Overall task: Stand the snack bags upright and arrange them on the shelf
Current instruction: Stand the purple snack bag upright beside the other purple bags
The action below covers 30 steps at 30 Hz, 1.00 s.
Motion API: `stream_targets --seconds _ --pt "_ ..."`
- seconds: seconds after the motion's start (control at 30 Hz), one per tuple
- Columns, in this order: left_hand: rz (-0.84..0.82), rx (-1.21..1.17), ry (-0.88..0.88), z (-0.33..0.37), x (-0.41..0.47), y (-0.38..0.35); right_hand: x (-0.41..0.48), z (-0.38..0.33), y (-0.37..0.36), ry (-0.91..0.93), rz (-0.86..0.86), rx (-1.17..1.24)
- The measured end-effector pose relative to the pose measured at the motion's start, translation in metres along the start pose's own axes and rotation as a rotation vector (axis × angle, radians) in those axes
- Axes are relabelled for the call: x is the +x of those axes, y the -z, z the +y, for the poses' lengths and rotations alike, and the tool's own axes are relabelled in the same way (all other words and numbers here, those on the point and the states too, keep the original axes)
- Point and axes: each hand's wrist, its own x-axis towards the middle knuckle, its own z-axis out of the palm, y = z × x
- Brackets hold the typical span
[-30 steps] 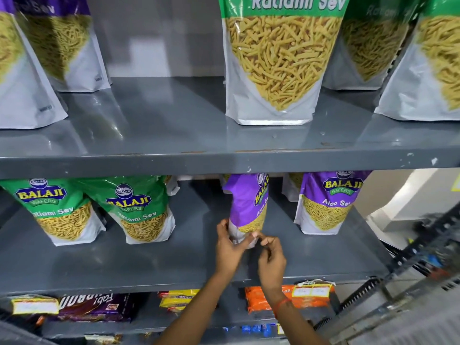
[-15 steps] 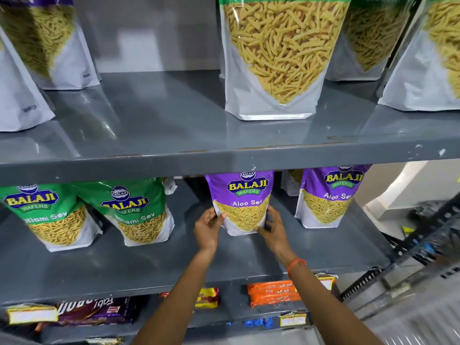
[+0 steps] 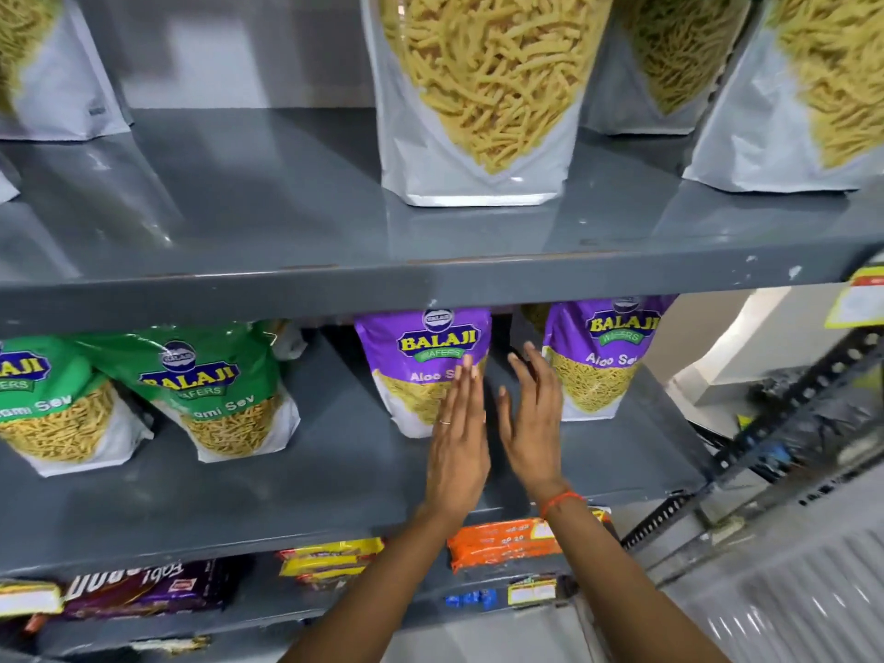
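Purple Aloo Sev bag [image 3: 421, 370] standing upright mid-shelf, both hands flat and open, gripping nothing.

Left hand [image 3: 457, 452] has its fingertips over the bag's right edge, though I can't tell if it's actually touching, and right hand [image 3: 528, 423] sits in the gap next to the second Aloo Sev bag [image 3: 598, 356], probably checking the spacing. The two green Ratlami Sev bags [image 3: 215, 390] far left lean sideways, so they probably need straightening. The grey metal shelf [image 3: 287, 480] lip above cuts off the purple bags' tops, and the big pouches up top are cropped too. Whatever's behind the bags is too dark to make out.
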Motion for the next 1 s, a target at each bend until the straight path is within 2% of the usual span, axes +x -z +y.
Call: stream_targets --seconds 0.1,0.2,0.27,0.33,0.37,0.47,0.57,0.7,1.0 --pt "-0.08 -0.154 0.117 0.023 0.012 -0.041 -0.004 0.039 0.03 -0.133 0.106 0.015" --pt "-0.17 -0.242 0.295 0.026 0.03 -0.081 -0.002 0.092 0.051 -0.48 0.181 0.137" --pt "-0.314 -0.254 0.428 0.023 0.046 -0.103 0.003 0.138 0.055 -0.658 0.022 0.198" --pt "-0.477 -0.356 0.57 0.019 0.058 -0.114 0.012 0.173 0.054 -0.655 -0.199 0.301" --pt "-0.501 -0.433 0.607 0.016 0.06 -0.117 0.018 0.186 0.053 -0.644 -0.256 0.349" --pt "-0.43 -0.59 0.723 0.011 0.051 -0.121 0.034 0.18 0.067 -0.634 -0.395 0.426" --pt "-0.401 -0.559 0.76 0.029 0.029 -0.113 0.023 0.173 0.086 -0.581 -0.39 0.516" --pt "-0.361 -0.535 0.73 0.054 -0.007 -0.106 -0.008 0.17 0.115 -0.545 -0.466 0.559" --pt "-0.381 -0.54 0.653 0.082 -0.038 -0.095 -0.033 0.167 0.146 -0.625 -0.519 0.57"
